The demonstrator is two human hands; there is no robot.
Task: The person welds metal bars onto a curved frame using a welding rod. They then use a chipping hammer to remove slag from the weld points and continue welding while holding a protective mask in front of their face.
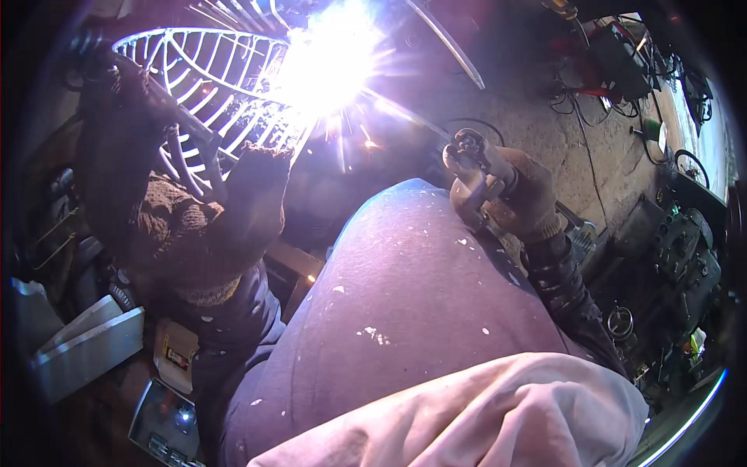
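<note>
A metal cage of curved rods point(226, 86) stands at the upper left, lit by a glaring welding arc point(331, 62) that hides its right side. My gloved right hand point(510, 183) is closed on an electrode holder point(467, 187). From its jaws a thin electrode point(405, 117) runs up left into the arc. My left hand point(206, 214), in a thick brown glove, is at the near left side of the cage. Its fingers curl round a dark tool with curved handles point(187, 159), resembling pliers. Deep shadow hides the tool's far end. Sparks fall below the arc.
Cables point(587, 148) trail over the floor at right, near a red and black machine point(615, 58). Dark machinery point(689, 265) stands at the far right. White metal profiles point(89, 342), a small box point(176, 354) and a shiny tray point(163, 416) lie at lower left.
</note>
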